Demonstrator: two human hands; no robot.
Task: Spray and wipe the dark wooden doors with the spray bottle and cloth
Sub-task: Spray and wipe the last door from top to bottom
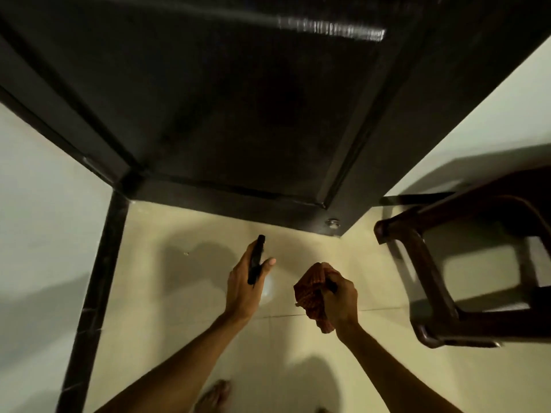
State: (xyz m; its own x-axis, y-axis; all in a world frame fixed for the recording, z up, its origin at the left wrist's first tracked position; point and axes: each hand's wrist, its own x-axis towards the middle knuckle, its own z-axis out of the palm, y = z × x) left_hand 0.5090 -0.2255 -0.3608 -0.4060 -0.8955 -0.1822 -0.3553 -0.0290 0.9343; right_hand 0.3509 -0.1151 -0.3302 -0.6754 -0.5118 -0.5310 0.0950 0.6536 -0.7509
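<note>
Dark wood door (238, 99) is seen straight ahead of both hands, bottom rail closest, panel rising above it. The spray bottle (257, 263) is gripped in the left hand (243, 289): fingers are wrapped round its neck and one digit is stuck out straight beside the black head. The long axis of the head is pointed away from the body, toward the door's bottom edge; the pale body of the bottle is mostly hidden under the palm. The red cloth (310, 289) is bunched in the right hand (341, 298), fingers clenched tight on it, loose end hanging down. The left hand is held slightly nearer the door, so a spray is judged likelier first, then a wipe. Neither hand is touching the door.

A small metal stopper (333, 223) is fixed low on the door's right corner. A dark wooden chair (429, 281) is parked just beside the right arm and could hamper a wide wipe. Pale tiled floor (179, 293) lies below; a bare foot (214, 393) is seen at the bottom edge.
</note>
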